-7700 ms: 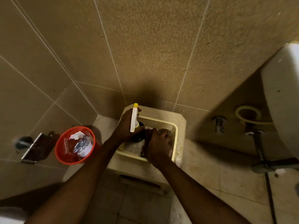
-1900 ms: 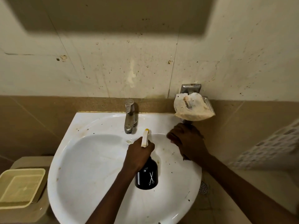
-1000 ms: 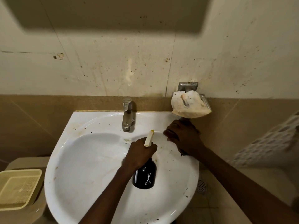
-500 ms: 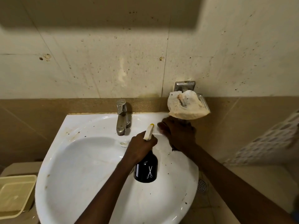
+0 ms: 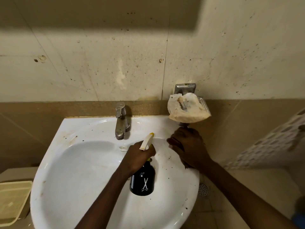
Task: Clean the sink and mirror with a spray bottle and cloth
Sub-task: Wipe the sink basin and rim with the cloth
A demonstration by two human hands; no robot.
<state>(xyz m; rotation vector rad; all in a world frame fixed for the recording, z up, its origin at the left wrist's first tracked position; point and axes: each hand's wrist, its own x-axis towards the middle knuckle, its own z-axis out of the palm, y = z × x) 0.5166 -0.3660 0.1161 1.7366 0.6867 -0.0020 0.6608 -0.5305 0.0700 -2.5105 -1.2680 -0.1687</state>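
A white sink (image 5: pixel 74 171) with dark specks and brown stains fills the lower middle. My left hand (image 5: pixel 137 157) grips the neck of a black spray bottle (image 5: pixel 142 180) with a white-and-yellow nozzle, held over the basin and pointing toward the back right rim. My right hand (image 5: pixel 188 149) lies on that back right rim, fingers curled over a dark cloth (image 5: pixel 187 166), of which only small bits show at the wrist and fingertips. The mirror itself is not in view, only a shadow on the wall above.
A metal tap (image 5: pixel 120 123) stands at the back of the sink. A wall-mounted holder wrapped in a stained plastic bag (image 5: pixel 186 109) hangs just above my right hand. A yellow basket (image 5: pixel 11 199) sits low at the left. A floor drain (image 5: pixel 203 190) lies right of the sink.
Earlier both hands were at the yellow basket near the floor. In the last second my right hand slid toward the wall and back along the rim; the bottle stayed over the basin.
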